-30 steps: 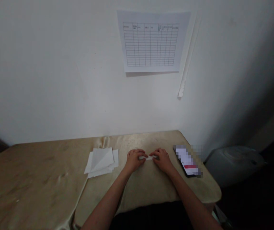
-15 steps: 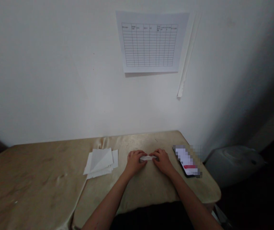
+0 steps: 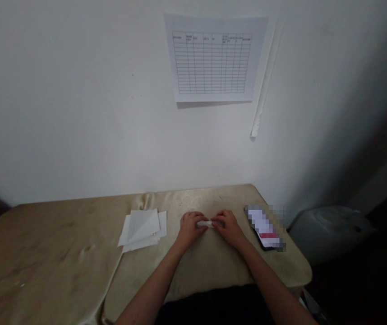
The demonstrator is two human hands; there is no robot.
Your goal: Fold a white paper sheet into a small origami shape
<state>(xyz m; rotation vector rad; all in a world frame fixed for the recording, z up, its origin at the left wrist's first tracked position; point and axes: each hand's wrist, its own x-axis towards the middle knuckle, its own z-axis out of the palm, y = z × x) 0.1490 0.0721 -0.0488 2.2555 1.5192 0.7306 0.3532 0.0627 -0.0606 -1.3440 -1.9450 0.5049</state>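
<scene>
A narrow strip of folded white paper (image 3: 206, 224) lies low over the table between my hands. My left hand (image 3: 191, 228) grips its left end, thumb in front and fingers curled behind. On the other end, my right hand (image 3: 226, 226) pinches the strip in the same way. Only the short middle of the paper shows; the fingers cover its ends. Left of my left hand is a loose stack of white paper sheets (image 3: 142, 227), overlapping at uneven angles.
A phone (image 3: 263, 228) with a blurred screen lies right of my right hand on the cloth-covered table (image 3: 210, 266). The white wall behind bears a printed table sheet (image 3: 214, 63) and a narrow white strip (image 3: 264, 85). A pale plastic container (image 3: 330, 234) stands beyond the right edge.
My right hand has shifted slightly left along the folded paper, so the gap between the hands is a little narrower. The stack and phone stay put.
</scene>
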